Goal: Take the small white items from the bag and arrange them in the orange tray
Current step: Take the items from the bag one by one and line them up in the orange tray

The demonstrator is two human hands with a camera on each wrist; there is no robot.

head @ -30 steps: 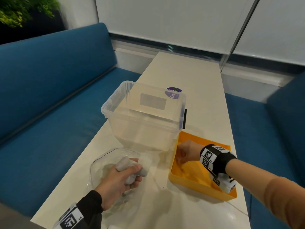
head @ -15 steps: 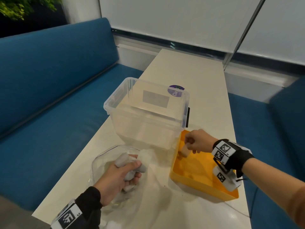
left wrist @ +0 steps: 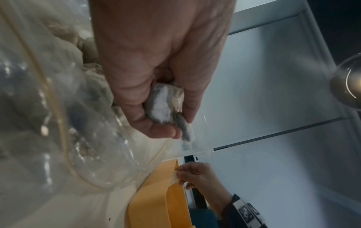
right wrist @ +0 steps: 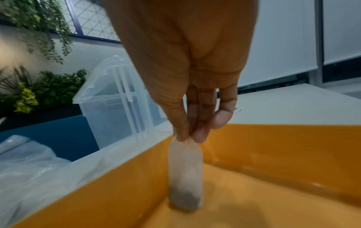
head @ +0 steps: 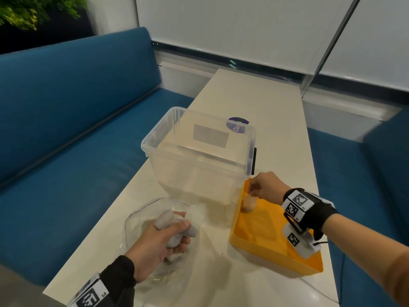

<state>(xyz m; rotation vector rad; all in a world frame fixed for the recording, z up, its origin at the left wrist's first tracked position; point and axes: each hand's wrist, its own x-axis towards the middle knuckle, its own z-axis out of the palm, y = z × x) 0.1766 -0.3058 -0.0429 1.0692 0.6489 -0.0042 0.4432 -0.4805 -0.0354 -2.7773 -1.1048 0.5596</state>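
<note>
sachet (right wrist: 185, 174) hangs upright, pinched at its top by right hand (head: 264, 187), base at tray (head: 274, 260) floor, 11 o'clock corner. left hand (head: 159, 240) at 8 o'clock grips more sachets in bag (head: 137, 218).

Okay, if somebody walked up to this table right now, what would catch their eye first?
Probably the orange tray at the table's right edge, where the right hand pinches a small white sachet by its top, standing it in the far-left corner. Next, the left hand gripping a bunch of white sachets inside the clear bag.
</note>
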